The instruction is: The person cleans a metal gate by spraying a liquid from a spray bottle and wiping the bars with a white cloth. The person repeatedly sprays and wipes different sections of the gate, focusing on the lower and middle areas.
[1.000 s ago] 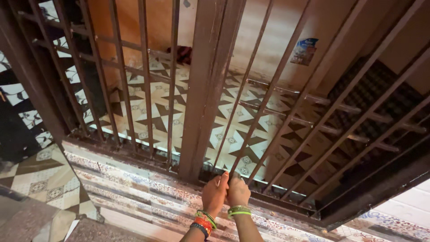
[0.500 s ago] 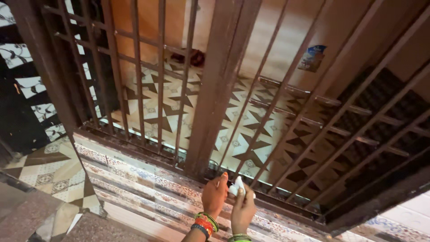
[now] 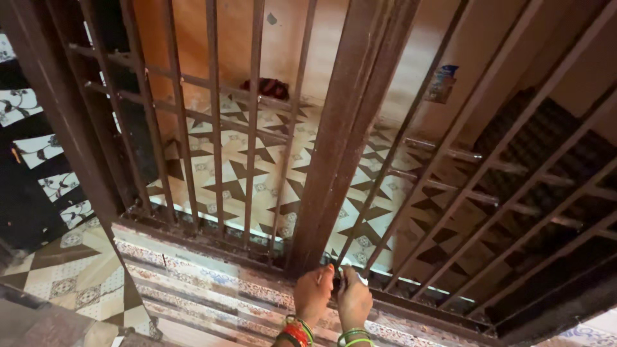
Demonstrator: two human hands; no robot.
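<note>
My left hand (image 3: 313, 292) and my right hand (image 3: 354, 299) are close together at the foot of a brown metal bar gate (image 3: 347, 128), by its thick upright post. My right hand pinches a small white object (image 3: 360, 279), of which only a corner shows past the fingers. My left hand's fingers are curled against the gate's bottom rail (image 3: 411, 302); I cannot tell whether they hold anything. Both wrists carry green and orange bangles (image 3: 297, 331).
A patterned tile step (image 3: 193, 283) runs along the front of the gate. Beyond the bars lie a star-patterned tile floor (image 3: 257, 160), an orange wall and a dark bundle (image 3: 265, 88). A second barred panel (image 3: 514, 193) slants away to the right.
The view has shifted right and closer to the gate. My right hand, which had turned palm-up with the white object, has come back against my left hand at the bottom rail.
</note>
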